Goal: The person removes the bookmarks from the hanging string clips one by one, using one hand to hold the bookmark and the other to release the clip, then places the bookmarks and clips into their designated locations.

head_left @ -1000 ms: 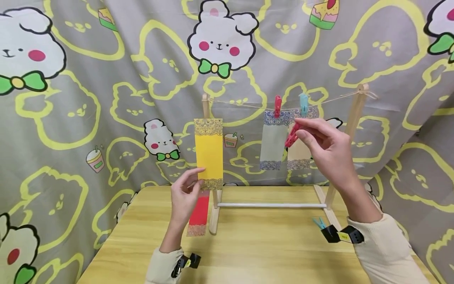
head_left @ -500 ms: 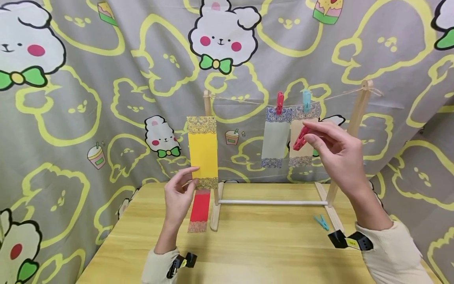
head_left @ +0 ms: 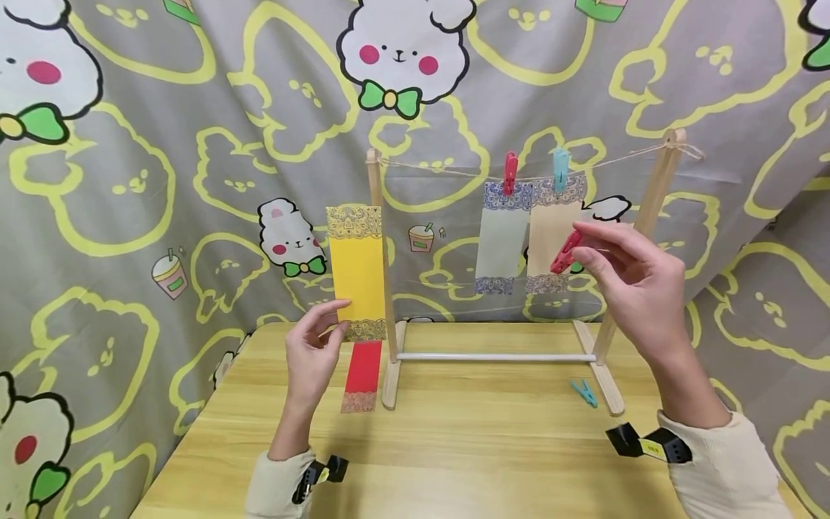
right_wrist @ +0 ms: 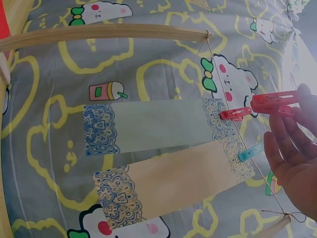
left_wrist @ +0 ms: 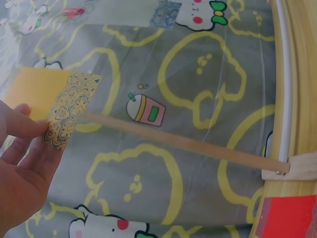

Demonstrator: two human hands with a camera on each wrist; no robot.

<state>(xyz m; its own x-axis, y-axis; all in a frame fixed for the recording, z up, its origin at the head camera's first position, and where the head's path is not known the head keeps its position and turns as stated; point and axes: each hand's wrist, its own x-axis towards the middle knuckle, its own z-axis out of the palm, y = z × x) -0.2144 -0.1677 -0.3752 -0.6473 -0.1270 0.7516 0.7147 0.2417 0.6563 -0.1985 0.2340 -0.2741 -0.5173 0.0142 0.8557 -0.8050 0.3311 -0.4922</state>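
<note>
My left hand [head_left: 314,353] pinches a yellow card [head_left: 358,274] near its lower left edge. The card stands upright, with patterned lace-like bands at both ends, just left of the rack's left post. In the left wrist view, thumb and fingers grip the card [left_wrist: 42,91] by its patterned end. My right hand [head_left: 638,281] pinches a red clothespin [head_left: 566,252] between thumb and fingertips, in front of the hanging cards. A pale green card [head_left: 502,238] hangs from the string by another red clothespin [head_left: 511,173]. Beside it, a beige card [head_left: 554,234] hangs from a blue clothespin [head_left: 560,171].
The wooden rack [head_left: 656,191] carries a string [head_left: 441,171] between its posts and a white bar [head_left: 496,357] low down. A red card [head_left: 363,369] lies on the table [head_left: 454,447] by the left foot. A blue clothespin [head_left: 585,393] lies near the right foot.
My left hand has carried the yellow card left, out from in front of the left post. My right hand has moved right and slightly down with the red clothespin.
</note>
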